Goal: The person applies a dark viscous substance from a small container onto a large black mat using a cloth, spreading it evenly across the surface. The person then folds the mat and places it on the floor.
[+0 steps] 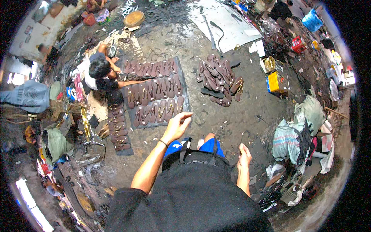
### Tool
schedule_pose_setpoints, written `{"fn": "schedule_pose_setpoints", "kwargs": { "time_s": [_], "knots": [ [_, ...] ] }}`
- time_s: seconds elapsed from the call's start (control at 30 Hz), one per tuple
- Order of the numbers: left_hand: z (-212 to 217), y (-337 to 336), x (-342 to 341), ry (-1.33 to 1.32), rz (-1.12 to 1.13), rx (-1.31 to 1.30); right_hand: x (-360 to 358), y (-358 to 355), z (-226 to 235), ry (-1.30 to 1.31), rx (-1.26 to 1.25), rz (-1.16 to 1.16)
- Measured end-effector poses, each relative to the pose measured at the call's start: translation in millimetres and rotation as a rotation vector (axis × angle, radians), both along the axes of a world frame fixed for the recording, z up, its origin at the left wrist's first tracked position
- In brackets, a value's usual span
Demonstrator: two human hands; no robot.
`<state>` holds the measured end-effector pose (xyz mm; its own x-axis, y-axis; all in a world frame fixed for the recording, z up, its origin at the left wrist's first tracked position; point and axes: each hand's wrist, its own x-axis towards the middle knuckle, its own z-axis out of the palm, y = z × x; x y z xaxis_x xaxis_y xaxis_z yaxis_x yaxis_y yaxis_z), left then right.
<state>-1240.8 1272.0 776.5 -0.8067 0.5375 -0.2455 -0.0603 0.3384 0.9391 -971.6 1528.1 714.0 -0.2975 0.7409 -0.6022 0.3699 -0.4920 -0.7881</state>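
Left hand (178, 124): raised in front of the body, fingers loosely spread and curled, holding nothing. It hangs over the near edge of the dark mat (184, 83), above the floor.

Right hand (244, 156): low beside the right thigh, fingers hanging down. Whether it has hold of anything cannot be told; the fingers look slack.

Sandals (154, 94): brown, laid sole-up in three rows across the mat, side by side, straps showing. These are the things nearest the left hand, just beyond its fingertips.

Strip (118, 125): a second narrow run of brown sandals, left of the mat, stretching toward the viewer.

Pile (218, 79): loose heap of dark sandals on the floor, right of the mat, well apart from both hands.

Seated person (99, 71): on the floor at the far left end of the mat, one arm stretched out over the rows.

Yellow crate (273, 82): right of the pile.

Sacks (293, 133): bundled cloth and bags at the right, near the right hand's side.

Grey sheet (228, 23): flat, at the far end of the floor.

Wooden round (134, 18): far, upper left.
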Motion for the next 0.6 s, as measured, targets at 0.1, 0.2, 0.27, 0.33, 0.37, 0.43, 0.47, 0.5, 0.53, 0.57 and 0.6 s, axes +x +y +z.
{"fn": "schedule_pose_setpoints", "kwargs": {
  "time_s": [0.1, 0.2, 0.27, 0.33, 0.37, 0.43, 0.47, 0.5, 0.53, 0.57, 0.6],
  "knots": [
    [-18, 55, -66, -0.037, -0.129, -0.007, -11, 54, 7, -0.101, -0.018, -0.118],
    [-60, 101, -128, 0.105, -0.145, -0.110, -35, 136, 2, -0.131, 0.072, -0.199],
    [-93, 113, -165, 0.174, 0.046, -0.203, -76, 206, 7, -0.117, 0.140, -0.184],
    [-148, 106, -180, -0.028, 0.389, -0.051, -134, 283, 13, -0.172, 0.213, -0.079],
    [-158, 106, -181, 0.021, 0.461, -0.147, -159, 322, 23, -0.138, 0.254, -0.001],
    [-186, 113, -182, -0.079, 0.518, -0.249, -241, 383, 43, -0.111, 0.347, 0.076],
    [-192, 123, -186, -0.158, 0.470, -0.293, -282, 407, 56, -0.128, 0.402, 0.071],
    [-229, 110, -181, -0.247, 0.533, -0.237, -336, 421, 67, -0.098, 0.393, 0.101],
    [-267, 96, -176, -0.281, 0.468, -0.361, -380, 434, 75, -0.072, 0.386, 0.125],
    [-264, 124, -191, -0.418, 0.392, -0.409, -400, 457, 83, -0.059, 0.458, 0.146],
    [-286, 117, -199, -0.488, 0.319, -0.454, -432, 479, 83, -0.012, 0.470, 0.195]
  ]
}}
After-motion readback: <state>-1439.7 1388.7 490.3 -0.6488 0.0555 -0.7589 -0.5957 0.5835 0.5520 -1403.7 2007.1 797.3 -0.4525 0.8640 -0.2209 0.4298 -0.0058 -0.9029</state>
